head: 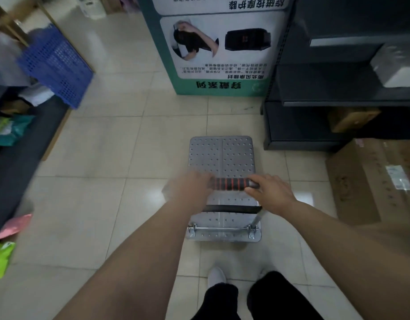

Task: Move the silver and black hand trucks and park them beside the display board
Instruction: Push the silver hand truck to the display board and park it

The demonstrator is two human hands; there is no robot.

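The silver hand truck [221, 155] stands on the tiled floor in front of me, its perforated metal deck pointing toward the display board [219, 84]. Its handle [229, 184] carries a black grip with red rings. My left hand [190, 187] is wrapped around the left end of that grip and looks blurred. My right hand [269, 189] holds the right end. The green and white display board stands upright a short way beyond the deck's far edge. No black hand truck is in view.
A dark metal shelf unit [326, 105] stands right of the board, with a large cardboard box [375, 179] on the floor beside it. A blue plastic crate [56, 65] and low shelves with coloured packets [7, 132] line the left. My feet [216, 277] are below the truck.
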